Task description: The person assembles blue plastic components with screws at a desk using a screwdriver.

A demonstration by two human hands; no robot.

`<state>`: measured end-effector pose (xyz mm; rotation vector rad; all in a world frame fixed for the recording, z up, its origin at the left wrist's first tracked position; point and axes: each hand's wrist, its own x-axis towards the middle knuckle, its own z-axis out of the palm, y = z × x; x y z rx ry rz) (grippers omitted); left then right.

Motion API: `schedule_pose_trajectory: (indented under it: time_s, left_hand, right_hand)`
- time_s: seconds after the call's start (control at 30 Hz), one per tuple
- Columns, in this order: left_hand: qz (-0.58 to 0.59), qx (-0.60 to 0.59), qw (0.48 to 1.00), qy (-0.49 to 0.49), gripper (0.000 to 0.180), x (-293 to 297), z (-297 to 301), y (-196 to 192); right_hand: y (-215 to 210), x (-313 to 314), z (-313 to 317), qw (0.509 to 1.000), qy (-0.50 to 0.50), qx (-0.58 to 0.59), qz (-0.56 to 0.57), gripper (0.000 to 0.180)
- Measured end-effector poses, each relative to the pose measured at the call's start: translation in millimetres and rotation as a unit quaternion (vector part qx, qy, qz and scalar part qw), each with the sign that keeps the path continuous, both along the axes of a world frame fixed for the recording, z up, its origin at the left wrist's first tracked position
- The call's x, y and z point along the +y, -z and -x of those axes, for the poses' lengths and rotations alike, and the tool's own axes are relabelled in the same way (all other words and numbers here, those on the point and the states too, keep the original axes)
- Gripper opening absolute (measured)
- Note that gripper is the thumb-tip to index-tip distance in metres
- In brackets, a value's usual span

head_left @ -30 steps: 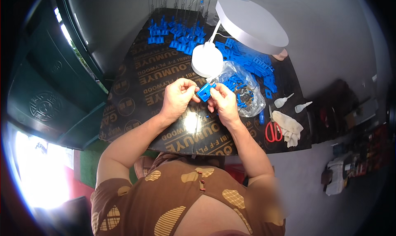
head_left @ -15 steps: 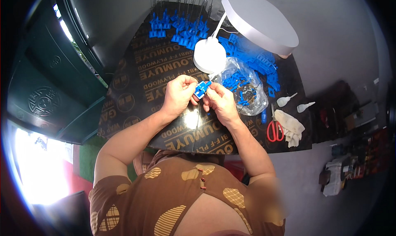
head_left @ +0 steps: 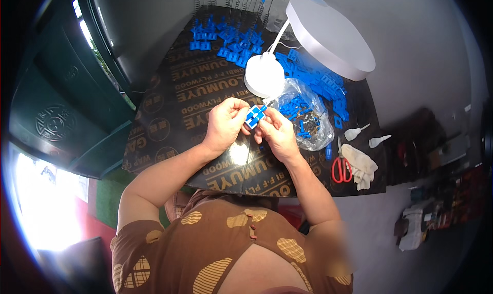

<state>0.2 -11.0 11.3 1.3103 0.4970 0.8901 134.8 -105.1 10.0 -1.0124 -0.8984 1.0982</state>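
Note:
Between my two hands, above the near middle of the dark table, is a small blue plastic part (head_left: 254,117) with a pale, squarish edge and a raised bar. My left hand (head_left: 226,123) pinches its left side with thumb and fingers. On its right side the fingertips of my right hand (head_left: 277,135) are closed on it. Just right of my hands lies a clear plastic bag (head_left: 321,135) opened out, holding small blue pieces (head_left: 292,106) and tiny metal bits (head_left: 309,123).
Behind my hands stands a white lamp (head_left: 264,76) with a large head (head_left: 334,34). Blue assemblies with springy wires (head_left: 231,40) fill the far left; loose blue parts (head_left: 318,81) pile right. Red-handled scissors (head_left: 341,169), a white cloth (head_left: 361,165) and two white nozzle bottles (head_left: 353,134) lie right.
The whole view has shifted slightly, so table items appear a little lower. Both hands keep their grip on the blue part, which is turned slightly.

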Motion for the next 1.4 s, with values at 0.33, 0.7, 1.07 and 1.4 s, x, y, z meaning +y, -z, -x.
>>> schedule_pose_trajectory:
  time_s: [0.33, 0.7, 1.07, 1.4]
  left_hand:
    - [-0.04, -0.016, 0.999, -0.005, 0.007, -4.6, 3.9, 0.3]
    - [-0.027, -0.03, 0.999, -0.007, 0.007, -4.8, 3.6, -2.4]
    - [-0.024, -0.018, 1.0, 0.003, 0.01, -4.0, 4.7, -2.9]
    - [-0.037, -0.017, 0.999, -0.005, 0.007, -6.3, 3.5, -2.3]
  right_hand:
    - [4.3, 0.3, -1.4, 1.0, -0.003, -0.006, -0.008, 0.037]
    - [5.4, 0.5, -2.5, 1.0, -0.009, -0.019, -0.021, 0.037]
    - [3.3, -0.2, -0.8, 0.999, -0.015, -0.022, -0.029, 0.039]
    - [4.4, -0.3, -0.8, 0.999, 0.001, -0.031, -0.023, 0.037]
